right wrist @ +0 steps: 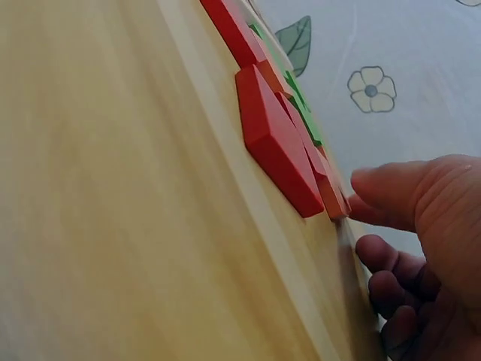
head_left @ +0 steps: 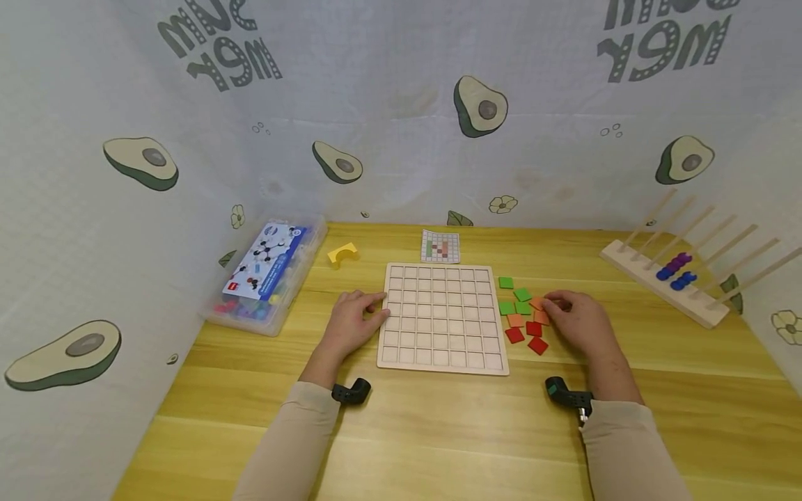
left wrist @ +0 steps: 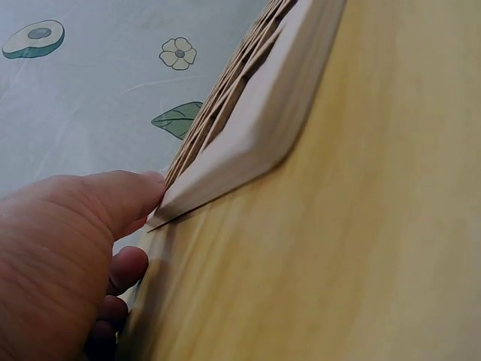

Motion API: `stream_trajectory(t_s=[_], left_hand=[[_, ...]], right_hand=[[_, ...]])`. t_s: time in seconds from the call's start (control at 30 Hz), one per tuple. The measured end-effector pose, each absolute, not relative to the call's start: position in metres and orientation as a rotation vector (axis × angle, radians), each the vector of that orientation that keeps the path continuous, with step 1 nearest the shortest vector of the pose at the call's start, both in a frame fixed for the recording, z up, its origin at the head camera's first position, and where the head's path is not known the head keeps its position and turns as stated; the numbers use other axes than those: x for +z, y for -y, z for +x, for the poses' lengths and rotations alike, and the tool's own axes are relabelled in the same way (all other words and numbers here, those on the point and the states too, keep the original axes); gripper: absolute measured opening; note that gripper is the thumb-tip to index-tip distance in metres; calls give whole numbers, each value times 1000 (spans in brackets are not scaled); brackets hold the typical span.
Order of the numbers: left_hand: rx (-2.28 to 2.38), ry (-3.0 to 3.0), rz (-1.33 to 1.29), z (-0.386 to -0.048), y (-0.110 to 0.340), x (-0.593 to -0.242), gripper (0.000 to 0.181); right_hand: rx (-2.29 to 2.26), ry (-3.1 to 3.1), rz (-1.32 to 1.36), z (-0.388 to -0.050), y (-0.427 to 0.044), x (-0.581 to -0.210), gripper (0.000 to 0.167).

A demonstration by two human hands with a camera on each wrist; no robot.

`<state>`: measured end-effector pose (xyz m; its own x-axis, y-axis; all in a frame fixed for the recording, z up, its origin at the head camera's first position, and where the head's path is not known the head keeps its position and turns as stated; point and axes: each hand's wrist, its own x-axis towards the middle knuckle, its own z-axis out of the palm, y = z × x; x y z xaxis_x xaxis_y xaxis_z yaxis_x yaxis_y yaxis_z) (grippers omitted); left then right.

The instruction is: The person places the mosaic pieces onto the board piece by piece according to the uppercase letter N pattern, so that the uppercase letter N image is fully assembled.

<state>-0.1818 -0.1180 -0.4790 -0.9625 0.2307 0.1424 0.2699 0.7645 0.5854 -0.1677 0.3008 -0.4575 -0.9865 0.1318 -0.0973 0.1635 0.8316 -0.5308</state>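
Note:
A pale wooden grid board point(head_left: 442, 318) lies flat on the table. My left hand point(head_left: 352, 321) rests at its left edge, thumb and index finger touching the rim; in the left wrist view the thumb point(left wrist: 124, 197) meets the board's side. To the board's right lie loose square tiles: several green tiles point(head_left: 523, 294), orange tiles point(head_left: 515, 320) and red tiles point(head_left: 537, 346). My right hand point(head_left: 579, 321) is at the right side of this group, fingertips by the orange tiles. In the right wrist view its thumb point(right wrist: 391, 188) is beside an orange tile point(right wrist: 334, 199); no tile shows clearly gripped.
A small card with a coloured grid pattern point(head_left: 441, 247) lies behind the board. At the left are a yellow arch-shaped block point(head_left: 342, 255) and a clear plastic case point(head_left: 266, 271). A wooden peg rack point(head_left: 664, 284) with purple and blue pieces stands at the right. A printed curtain hangs behind.

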Motion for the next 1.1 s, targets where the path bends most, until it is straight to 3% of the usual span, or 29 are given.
stream_trajectory(t_s=[0.1,0.37,0.63,1.1], left_hand=[[-982,2893,-406,-182,117,-479,41],[-979,2895,-398,-182,117,-479,40],[-983,2889,-401,-181,117,-479,40],[-984,2889,-388,-182,117,-481,39]], right_hand=[[-863,-2951,270,-168,-300,-457,48],[-863,-2990,261,-168,-298,-457,39],[-886,-2921,193,-168,-309,-459,59],[-876,-2905,139,-168,-315,-458,55]])
